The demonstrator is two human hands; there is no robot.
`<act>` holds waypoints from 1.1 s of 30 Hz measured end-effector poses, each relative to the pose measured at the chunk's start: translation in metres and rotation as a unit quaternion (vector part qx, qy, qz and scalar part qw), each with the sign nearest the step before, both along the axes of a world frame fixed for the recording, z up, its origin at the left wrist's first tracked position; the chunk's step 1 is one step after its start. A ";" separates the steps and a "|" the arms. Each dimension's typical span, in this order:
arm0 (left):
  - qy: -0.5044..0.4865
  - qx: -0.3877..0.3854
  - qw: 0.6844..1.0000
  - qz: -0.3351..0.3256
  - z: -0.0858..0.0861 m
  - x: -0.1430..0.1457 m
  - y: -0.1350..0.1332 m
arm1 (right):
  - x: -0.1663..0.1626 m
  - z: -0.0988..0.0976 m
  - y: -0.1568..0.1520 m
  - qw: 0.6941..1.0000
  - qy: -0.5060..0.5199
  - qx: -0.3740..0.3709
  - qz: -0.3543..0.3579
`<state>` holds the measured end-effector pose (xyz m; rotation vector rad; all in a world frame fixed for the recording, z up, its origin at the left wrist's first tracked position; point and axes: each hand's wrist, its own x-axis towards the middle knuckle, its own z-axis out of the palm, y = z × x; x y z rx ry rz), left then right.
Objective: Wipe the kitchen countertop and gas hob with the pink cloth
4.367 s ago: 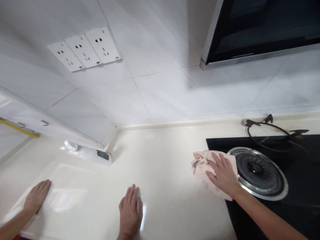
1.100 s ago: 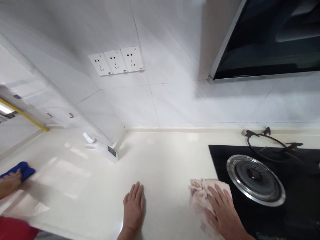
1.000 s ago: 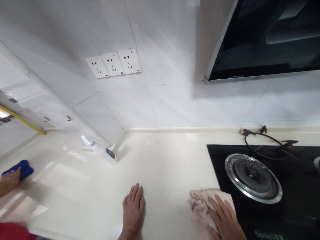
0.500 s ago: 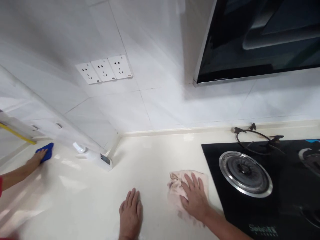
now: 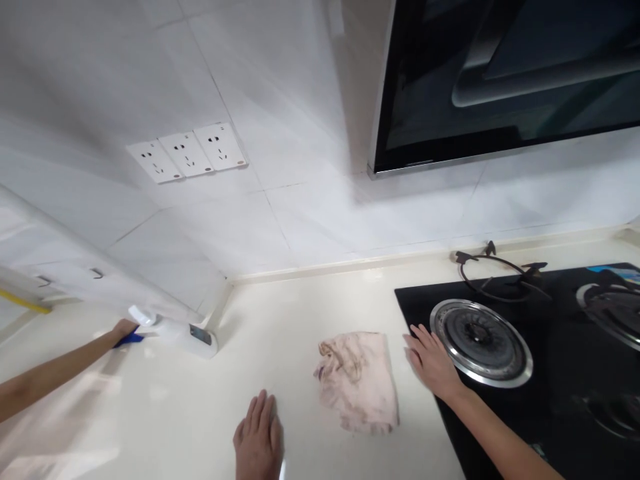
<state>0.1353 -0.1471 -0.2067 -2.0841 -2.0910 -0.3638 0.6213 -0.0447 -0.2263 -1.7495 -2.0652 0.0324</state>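
Observation:
A pale pink cloth (image 5: 363,383), crumpled and stained along its left side, lies on the cream countertop (image 5: 300,313). To its right, my right hand (image 5: 434,363) is off the cloth, fingers spread over the left edge of the black gas hob (image 5: 545,347), beside the round burner (image 5: 480,340). Whether its fingertips touch the glass I cannot tell. My left hand (image 5: 259,437) rests on the countertop left of the cloth, palm down with fingers stretched out, holding nothing.
At far left another person's hand (image 5: 124,328) presses a blue cloth (image 5: 131,338) to the counter. A white handheld device (image 5: 183,337) lies at the wall end. A pan support (image 5: 493,277) sits at the hob's back edge. A range hood (image 5: 505,87) overhangs.
My right hand has let go of the pink cloth and moved right to the hob's edge. My left hand stays put. The other person's hand with the blue cloth has moved right.

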 end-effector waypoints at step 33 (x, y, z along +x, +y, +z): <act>-0.143 -0.320 0.869 -0.350 0.033 0.206 0.114 | -0.004 -0.015 -0.006 0.992 -0.098 0.072 -0.015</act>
